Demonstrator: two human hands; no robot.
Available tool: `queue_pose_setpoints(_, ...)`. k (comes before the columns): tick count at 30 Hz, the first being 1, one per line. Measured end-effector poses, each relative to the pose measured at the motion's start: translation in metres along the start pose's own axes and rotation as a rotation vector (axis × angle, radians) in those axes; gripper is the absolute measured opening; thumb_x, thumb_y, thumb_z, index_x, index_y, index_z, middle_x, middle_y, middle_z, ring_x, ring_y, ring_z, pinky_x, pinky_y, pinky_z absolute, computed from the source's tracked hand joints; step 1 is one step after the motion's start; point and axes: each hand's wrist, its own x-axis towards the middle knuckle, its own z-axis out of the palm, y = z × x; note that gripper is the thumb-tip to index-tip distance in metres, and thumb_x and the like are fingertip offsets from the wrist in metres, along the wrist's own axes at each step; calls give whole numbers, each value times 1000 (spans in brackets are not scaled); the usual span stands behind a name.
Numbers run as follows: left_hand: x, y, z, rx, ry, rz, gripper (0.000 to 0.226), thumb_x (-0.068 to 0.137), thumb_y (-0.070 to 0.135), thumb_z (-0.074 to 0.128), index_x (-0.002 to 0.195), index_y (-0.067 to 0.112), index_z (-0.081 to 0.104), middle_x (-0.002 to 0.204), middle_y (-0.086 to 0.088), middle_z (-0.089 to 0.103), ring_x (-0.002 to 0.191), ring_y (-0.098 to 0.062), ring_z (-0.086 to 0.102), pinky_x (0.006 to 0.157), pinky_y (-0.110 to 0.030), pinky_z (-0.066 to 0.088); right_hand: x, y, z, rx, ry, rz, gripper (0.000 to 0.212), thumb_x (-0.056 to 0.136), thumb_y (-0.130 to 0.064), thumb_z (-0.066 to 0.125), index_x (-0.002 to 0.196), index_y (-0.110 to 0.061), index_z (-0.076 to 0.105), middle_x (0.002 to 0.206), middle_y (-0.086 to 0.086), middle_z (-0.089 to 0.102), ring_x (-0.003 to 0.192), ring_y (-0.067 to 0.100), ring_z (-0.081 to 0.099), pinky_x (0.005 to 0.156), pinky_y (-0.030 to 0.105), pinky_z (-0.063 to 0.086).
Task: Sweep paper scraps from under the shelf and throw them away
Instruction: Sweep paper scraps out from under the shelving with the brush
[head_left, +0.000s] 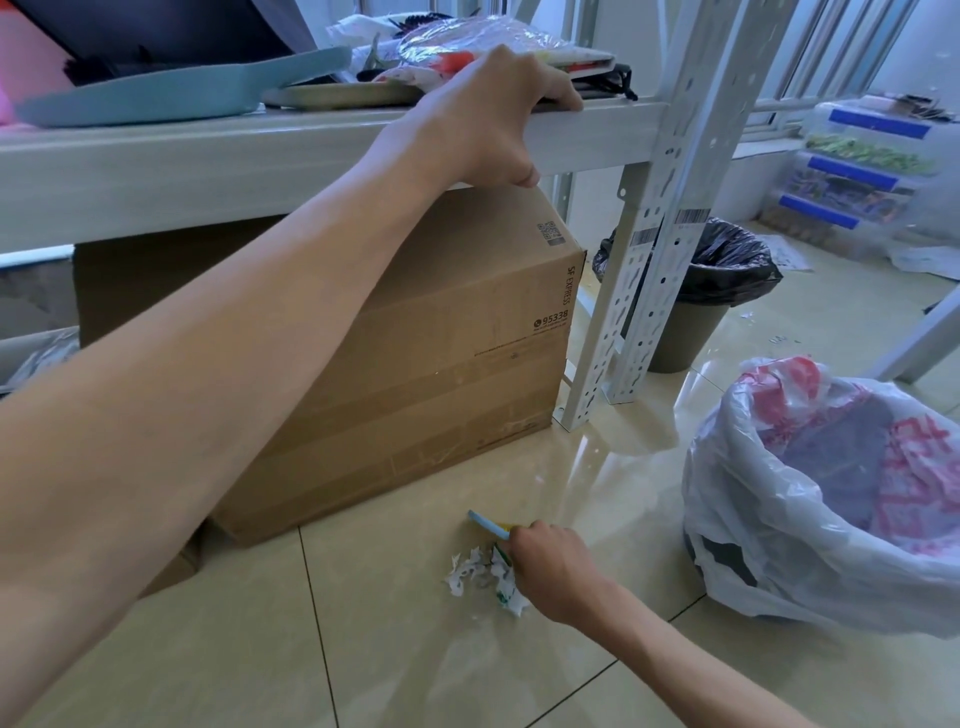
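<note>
Right grip beside paper scraps

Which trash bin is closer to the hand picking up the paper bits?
The bin with the white and red bag, just beside the right hand. The other bin, with the black bag, stands farther back behind the shelf leg.

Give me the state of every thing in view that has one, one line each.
Left hand: grip on the white metal shelf edge.
Right hand: closed on a small blue-handled tool.
White torn paper scraps: piled on the beige floor tile, against the right hand.
Brown cardboard box: closed, taped, under the shelf.
White-and-red plastic bag bin: open.
Black-lined bin: open.
</note>
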Motion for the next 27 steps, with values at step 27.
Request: queue_pose_setpoints(27, -31, 12, -14, -23, -26, 0, 58, 83, 11, 66, 138, 24, 54, 140, 2, 54, 126, -17, 51, 104, -27, 41, -15, 45, -46, 702, 286, 313, 34, 96, -16, 47, 74, 1, 67, 68, 11, 67, 55, 20, 53, 53, 31, 41)
